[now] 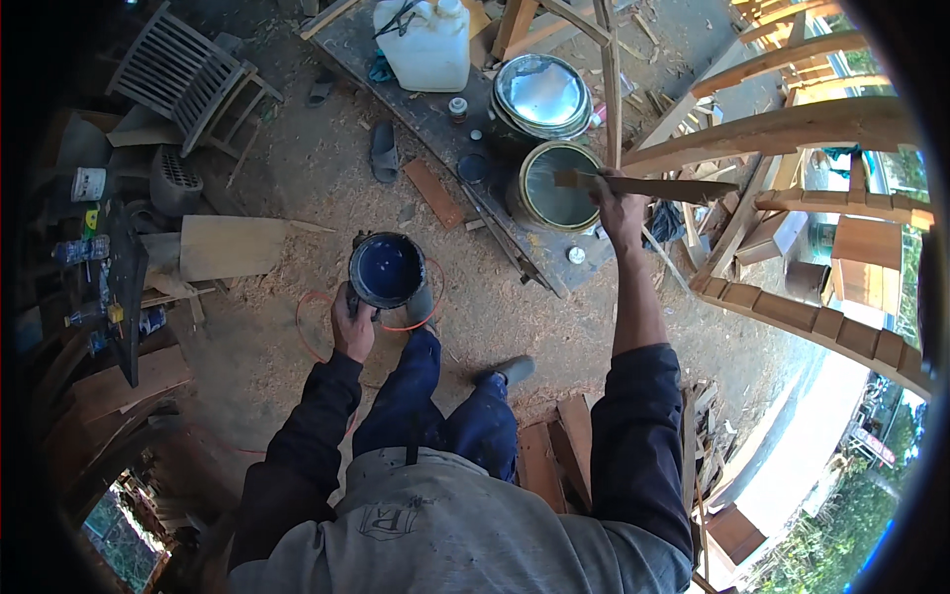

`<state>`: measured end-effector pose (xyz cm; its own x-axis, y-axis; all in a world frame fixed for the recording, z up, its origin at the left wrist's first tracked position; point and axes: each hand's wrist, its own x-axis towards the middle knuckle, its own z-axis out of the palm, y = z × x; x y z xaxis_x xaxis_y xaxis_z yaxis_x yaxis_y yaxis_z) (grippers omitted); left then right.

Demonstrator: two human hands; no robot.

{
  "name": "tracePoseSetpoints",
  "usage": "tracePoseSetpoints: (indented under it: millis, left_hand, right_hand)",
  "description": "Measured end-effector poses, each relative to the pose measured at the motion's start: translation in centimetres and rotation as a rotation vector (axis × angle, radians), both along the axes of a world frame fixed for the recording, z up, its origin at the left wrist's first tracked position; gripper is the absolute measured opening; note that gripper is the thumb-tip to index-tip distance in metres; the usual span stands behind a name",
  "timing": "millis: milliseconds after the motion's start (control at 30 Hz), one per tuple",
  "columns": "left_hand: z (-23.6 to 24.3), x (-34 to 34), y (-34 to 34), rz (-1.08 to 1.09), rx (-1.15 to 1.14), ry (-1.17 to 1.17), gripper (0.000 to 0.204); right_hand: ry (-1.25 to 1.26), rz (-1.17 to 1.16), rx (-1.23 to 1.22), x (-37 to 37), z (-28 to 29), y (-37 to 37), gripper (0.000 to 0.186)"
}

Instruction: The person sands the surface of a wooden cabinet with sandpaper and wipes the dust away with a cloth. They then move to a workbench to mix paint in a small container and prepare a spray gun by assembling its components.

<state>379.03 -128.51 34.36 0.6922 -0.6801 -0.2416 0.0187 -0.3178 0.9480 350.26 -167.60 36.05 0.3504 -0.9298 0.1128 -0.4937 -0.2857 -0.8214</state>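
Observation:
My left hand (354,322) grips a dark round pot (387,270) with blue inside, held at waist height. My right hand (618,206) is closed on a flat wooden stick (665,187), whose left end is over or in an open metal bucket (552,208) with pale greyish contents. The bucket stands on a grey, stained bench (539,267). Behind it is a second large can (541,94) with a shiny top, beside a white plastic jerrycan (421,49). A small white lid (576,254) lies right of the bucket.
Curved timber frames (772,134) fill the right side. Slatted chairs (178,74), a dark table (127,287) with bottles and a pale board (228,247) are at left. A sandal (384,151), an orange hose (437,282) and shavings lie on the floor (327,198). Wood offcuts (544,465) lie near my feet.

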Motion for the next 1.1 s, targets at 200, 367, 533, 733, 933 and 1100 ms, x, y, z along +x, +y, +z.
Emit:
tracePoseSetpoints:
  millis: [200, 367, 533, 733, 933, 1100]
  left_hand:
    - [0.4, 1.4, -1.7, -0.018, 0.07, -0.028, 0.028]
    - [-1.7, 1.0, -4.2, -0.035, 0.013, 0.013, 0.035]
    - [-2.2, -0.4, -7.3, -0.075, 0.053, -0.021, 0.041]
    - [-3.2, -1.9, -10.0, -0.096, 0.021, 0.024, 0.046]
    - [-1.4, -2.4, -11.7, -0.205, 0.067, -0.113, 0.047]
    - [-0.7, -2.3, -11.5, -0.247, 0.087, -0.092, 0.047]
  right_hand:
    - [0.105, -0.056, -0.049, 1.2, 7.9, 3.7, 0.026]
    - [-0.08, -0.204, -0.05, -2.0, 12.5, 6.9, 0.028]
    - [-0.18, -0.298, -0.089, -4.0, 17.9, 9.0, 0.029]
    - [-0.36, -0.239, -0.072, -4.0, 23.9, 12.2, 0.029]
    - [-0.408, 0.117, 0.135, 0.4, 28.7, 14.2, 0.023]
    - [-0.093, 0.31, 0.159, 4.3, 28.6, 13.2, 0.018]
